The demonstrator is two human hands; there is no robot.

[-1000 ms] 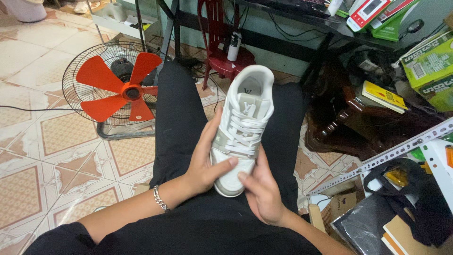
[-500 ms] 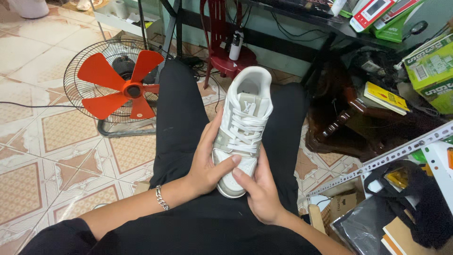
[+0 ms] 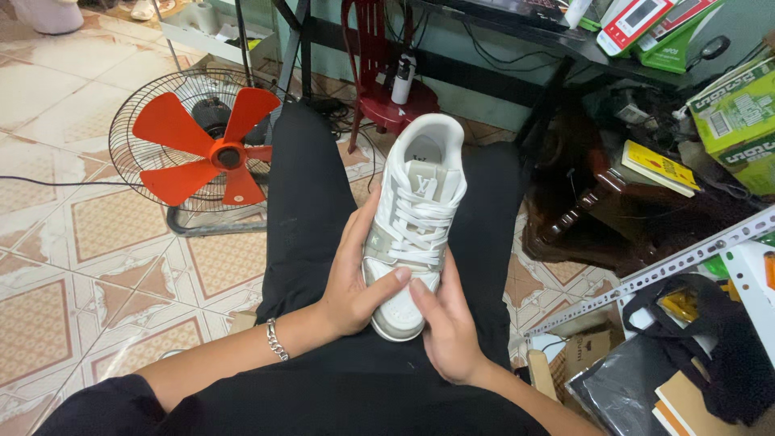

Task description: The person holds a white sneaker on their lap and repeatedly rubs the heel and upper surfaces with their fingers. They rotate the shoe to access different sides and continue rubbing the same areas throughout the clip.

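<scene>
Sneaker (image 3: 416, 218): smooth white-and-beige leather, woven cloth laces. Trousers (image 3: 311, 210): matt black cloth. Floor (image 3: 73, 234): glossy tile.

viewpoint: one head-worn camera, at the seated person's head height
facing: steeply down and forward, over the black-trousered lap (image 3: 307, 210) to the patterned tiled floor (image 3: 73, 242)
nearness: close; the white and beige lace-up sneaker (image 3: 413, 218) fills the middle of the frame
landmark: left of the sneaker and a bit farther off stands the orange-bladed wire-caged floor fan (image 3: 202, 149)
shared view: none, a single view only
</scene>
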